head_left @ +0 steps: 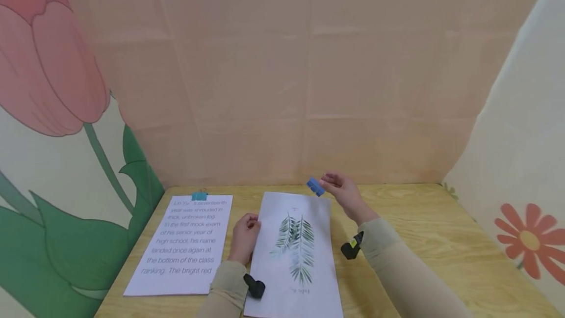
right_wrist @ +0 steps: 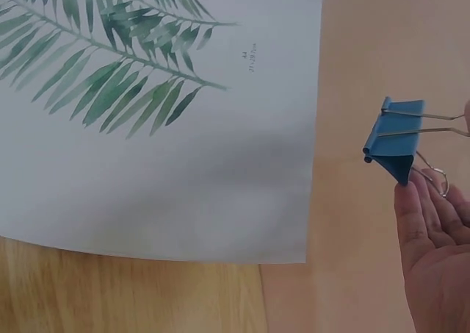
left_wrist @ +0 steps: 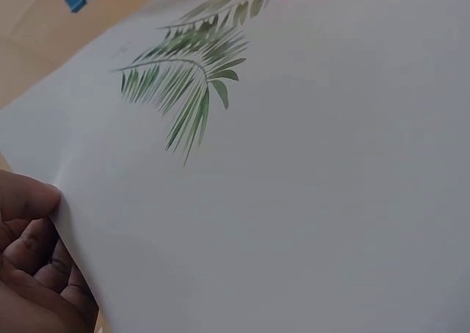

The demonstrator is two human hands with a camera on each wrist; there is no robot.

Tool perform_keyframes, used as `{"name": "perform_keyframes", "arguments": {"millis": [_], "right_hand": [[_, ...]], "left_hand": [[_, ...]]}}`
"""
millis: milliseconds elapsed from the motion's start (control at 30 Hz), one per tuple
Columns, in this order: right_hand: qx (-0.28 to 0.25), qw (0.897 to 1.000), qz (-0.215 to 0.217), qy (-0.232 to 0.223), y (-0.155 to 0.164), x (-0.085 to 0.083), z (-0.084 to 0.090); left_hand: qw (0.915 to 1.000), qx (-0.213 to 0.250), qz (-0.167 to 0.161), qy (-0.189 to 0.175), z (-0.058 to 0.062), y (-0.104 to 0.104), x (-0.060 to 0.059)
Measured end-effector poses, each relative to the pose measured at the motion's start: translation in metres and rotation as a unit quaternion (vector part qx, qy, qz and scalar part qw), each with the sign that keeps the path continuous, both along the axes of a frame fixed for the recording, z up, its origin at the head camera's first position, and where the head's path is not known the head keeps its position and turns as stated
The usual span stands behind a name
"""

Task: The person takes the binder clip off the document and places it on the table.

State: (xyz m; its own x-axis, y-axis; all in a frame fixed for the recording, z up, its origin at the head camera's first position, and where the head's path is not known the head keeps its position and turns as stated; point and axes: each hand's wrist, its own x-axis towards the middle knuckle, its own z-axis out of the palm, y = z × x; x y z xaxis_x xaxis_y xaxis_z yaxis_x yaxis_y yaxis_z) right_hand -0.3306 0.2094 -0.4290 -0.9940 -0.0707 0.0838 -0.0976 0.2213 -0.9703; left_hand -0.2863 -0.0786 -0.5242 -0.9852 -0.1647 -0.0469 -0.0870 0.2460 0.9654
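Note:
My left hand [head_left: 244,239] pinches the left edge of a white sheet [head_left: 275,210] printed with green palm fronds. In the left wrist view, the thumb [left_wrist: 33,197] lies on the front of the sheet, with the other fingers curled behind its edge. My right hand [head_left: 346,195] holds a blue binder clip [right_wrist: 396,131] just beyond the sheet's top right corner. The right wrist view shows the clip's wire handles between thumb and fingers, with a gap between the clip and the paper's edge.
Left of the palm sheet lies a page of printed text [head_left: 181,244], with a teal binder clip [head_left: 199,196] on its top edge. Both rest on a wooden table [head_left: 423,244]. A pinkish-beige covering [head_left: 309,72] rises behind the table, and flower-painted walls flank it.

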Motion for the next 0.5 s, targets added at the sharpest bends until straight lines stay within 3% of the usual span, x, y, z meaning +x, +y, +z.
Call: {"name": "perform_keyframes", "arguments": {"millis": [500], "right_hand": [[0.025,1.000,-0.007,-0.017,0.038,0.016,-0.026]], "left_hand": [[0.9998,-0.016,0.015,-0.001,-0.004,0.002,-0.002]]}}
